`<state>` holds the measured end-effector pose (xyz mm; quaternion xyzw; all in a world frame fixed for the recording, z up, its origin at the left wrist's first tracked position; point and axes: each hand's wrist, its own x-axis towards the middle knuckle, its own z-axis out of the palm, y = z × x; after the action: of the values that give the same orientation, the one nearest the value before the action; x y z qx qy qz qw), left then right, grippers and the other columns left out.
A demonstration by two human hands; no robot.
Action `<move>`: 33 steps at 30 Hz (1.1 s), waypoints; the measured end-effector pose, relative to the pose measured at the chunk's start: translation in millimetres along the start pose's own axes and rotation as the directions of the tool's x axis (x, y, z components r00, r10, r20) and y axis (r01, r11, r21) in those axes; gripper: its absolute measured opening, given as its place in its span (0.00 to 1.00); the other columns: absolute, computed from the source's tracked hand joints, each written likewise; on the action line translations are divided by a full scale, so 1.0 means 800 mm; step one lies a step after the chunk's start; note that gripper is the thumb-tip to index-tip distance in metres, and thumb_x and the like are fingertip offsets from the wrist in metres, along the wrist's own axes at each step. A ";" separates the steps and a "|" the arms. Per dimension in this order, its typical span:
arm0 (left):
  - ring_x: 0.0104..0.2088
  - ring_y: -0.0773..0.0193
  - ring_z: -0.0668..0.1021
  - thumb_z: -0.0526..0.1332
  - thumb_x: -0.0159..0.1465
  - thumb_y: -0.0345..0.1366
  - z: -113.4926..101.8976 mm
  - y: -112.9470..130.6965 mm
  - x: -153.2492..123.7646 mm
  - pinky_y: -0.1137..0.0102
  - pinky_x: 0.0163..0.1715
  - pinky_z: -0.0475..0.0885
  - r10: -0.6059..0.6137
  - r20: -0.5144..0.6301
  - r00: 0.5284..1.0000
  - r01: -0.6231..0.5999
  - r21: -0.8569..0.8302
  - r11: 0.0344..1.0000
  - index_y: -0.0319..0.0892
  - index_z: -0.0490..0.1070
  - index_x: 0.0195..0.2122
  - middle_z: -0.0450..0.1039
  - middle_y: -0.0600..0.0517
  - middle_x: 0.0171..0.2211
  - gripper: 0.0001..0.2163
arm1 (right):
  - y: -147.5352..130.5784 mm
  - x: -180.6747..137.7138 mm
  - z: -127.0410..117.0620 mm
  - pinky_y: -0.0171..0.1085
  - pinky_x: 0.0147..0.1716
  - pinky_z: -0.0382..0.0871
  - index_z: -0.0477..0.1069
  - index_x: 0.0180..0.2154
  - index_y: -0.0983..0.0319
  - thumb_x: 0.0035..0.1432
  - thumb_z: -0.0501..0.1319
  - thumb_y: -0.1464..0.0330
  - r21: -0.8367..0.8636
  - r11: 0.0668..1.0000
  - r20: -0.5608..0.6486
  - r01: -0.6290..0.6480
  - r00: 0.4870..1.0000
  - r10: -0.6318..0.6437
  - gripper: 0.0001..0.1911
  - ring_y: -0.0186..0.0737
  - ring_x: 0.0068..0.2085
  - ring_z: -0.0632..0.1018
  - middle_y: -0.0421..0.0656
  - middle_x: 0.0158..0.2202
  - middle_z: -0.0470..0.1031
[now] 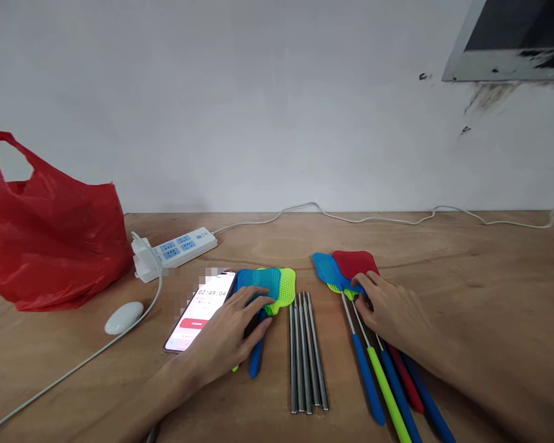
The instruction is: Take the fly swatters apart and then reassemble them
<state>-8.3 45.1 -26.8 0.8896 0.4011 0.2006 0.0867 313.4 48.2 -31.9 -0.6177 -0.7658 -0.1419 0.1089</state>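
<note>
Swatter handles (388,392) lie nearest on the table (498,271), their heads (354,263) beside the curled right hand (392,307). Left hand (228,329), fingers spread, overlies another swatter pile (286,289). Grips: cannot tell. Probably light, flexible-headed; hold by handles.

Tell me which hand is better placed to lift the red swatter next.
Probably the right hand: it is at the edge of the red swatter's head. The left hand is over other swatters, across the metal rods.
</note>
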 end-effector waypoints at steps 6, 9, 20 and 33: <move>0.55 0.51 0.73 0.53 0.73 0.38 0.000 0.000 0.001 0.54 0.54 0.72 0.003 -0.003 1.000 -0.003 0.001 1.000 0.46 0.69 0.55 0.69 0.46 0.55 0.12 | 0.007 0.008 -0.008 0.37 0.22 0.41 0.69 0.46 0.61 0.64 0.53 0.68 -0.104 0.991 0.162 -0.081 0.982 0.097 0.12 0.53 0.29 0.80 0.47 0.31 0.80; 0.55 0.51 0.73 0.53 0.73 0.39 0.000 0.001 0.002 0.55 0.54 0.73 0.003 0.001 1.000 -0.003 0.002 1.000 0.45 0.69 0.55 0.69 0.45 0.55 0.13 | 0.005 0.008 -0.007 0.38 0.23 0.41 0.69 0.50 0.61 0.64 0.52 0.69 -0.093 0.992 0.175 -0.080 0.980 0.095 0.14 0.55 0.30 0.81 0.49 0.32 0.80; 0.53 0.52 0.74 0.54 0.72 0.39 0.000 0.001 0.003 0.55 0.52 0.74 0.025 -0.032 0.999 -0.025 -0.011 1.000 0.46 0.70 0.55 0.70 0.46 0.54 0.13 | 0.020 0.015 0.012 0.36 0.25 0.51 0.69 0.45 0.62 0.55 0.54 0.73 0.365 0.930 0.072 -0.044 0.997 0.019 0.14 0.42 0.25 0.72 0.38 0.22 0.68; 0.52 0.54 0.74 0.53 0.73 0.38 -0.002 0.003 0.004 0.58 0.52 0.73 0.015 -0.037 0.999 -0.017 -0.034 0.999 0.46 0.69 0.54 0.71 0.47 0.53 0.12 | 0.008 0.019 0.002 0.30 0.16 0.56 0.69 0.39 0.57 0.54 0.64 0.64 0.977 0.108 0.155 -0.185 0.958 0.242 0.10 0.30 0.18 0.63 0.31 0.20 0.64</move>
<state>-5.6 45.6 -24.0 0.8873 0.3921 0.2245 0.0927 316.2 63.7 -27.7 -0.4953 -0.5712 0.3962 0.5210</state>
